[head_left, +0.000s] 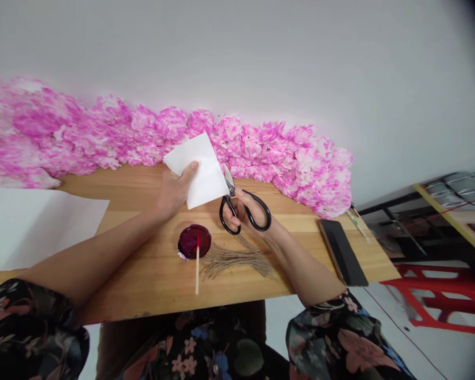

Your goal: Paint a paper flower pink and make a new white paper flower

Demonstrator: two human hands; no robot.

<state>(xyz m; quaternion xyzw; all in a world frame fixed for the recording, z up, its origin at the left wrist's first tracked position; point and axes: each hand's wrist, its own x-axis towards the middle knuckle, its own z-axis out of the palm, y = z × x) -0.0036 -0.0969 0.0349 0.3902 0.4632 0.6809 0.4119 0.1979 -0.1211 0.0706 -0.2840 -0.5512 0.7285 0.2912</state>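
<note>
We hold a folded white paper (198, 169) pinched in our left hand (174, 191), thumb on top, lifted just above the wooden counter (150, 274), while our right hand (248, 214) is closed through the black loops of the scissors (237, 208), whose blades sit at the paper's 4 o'clock edge. The blades point up close to our left fingertips, so we judge a hasty snip could nick them, and the paper, held only at one corner, could twist and tear crookedly. Below our hands, at 6 o'clock, sit a small dish of dark red dye (194, 241) with a wooden stick (197, 269) resting on it and a bundle of twine (237, 259); a dropped elbow could tip the dye. A row of pink paper flowers (237, 140) lines the wall at 12 o'clock, white sheets (31, 221) lie at 9 o'clock, a phone (342, 250) at 3 o'clock.
</note>
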